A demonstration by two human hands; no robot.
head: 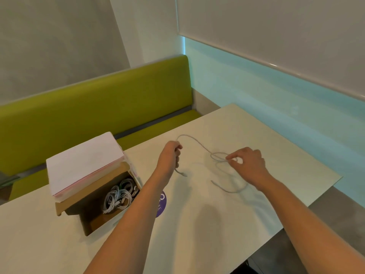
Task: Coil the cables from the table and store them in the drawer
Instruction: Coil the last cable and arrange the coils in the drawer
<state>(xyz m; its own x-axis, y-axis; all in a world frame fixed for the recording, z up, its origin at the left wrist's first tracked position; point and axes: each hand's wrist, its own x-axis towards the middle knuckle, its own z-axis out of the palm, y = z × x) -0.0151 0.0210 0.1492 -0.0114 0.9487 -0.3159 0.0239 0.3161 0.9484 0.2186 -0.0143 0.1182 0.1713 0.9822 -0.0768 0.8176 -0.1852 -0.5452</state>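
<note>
1. spanning most of the view: pale table (pixel 217 224), with a green bench (pixel 94 107) behind its far edge.
2. standing on the table's left part: small cardboard drawer (pixel 92 220) pulled open beneath a white-topped box (pixel 83 159), with several coiled white cables (pixel 118 196) lying inside.
3. reaching in from the near edge: two bare forearms, well apart.
4. curled round one end of a loose white cable (pixel 197 142): left hand (pixel 169 155), raised a little, with the plug end dangling below the fist.
5. pinching the same cable at a small loop: right hand (pixel 246 165), thumb and forefinger closed on it, to the right of the left hand.
6. arching between the two hands, then trailing in slack curves on the table below the right hand: the rest of that cable.
7. peeking out beside the left forearm, right of the drawer: purple round sticker (pixel 163 202).
</note>
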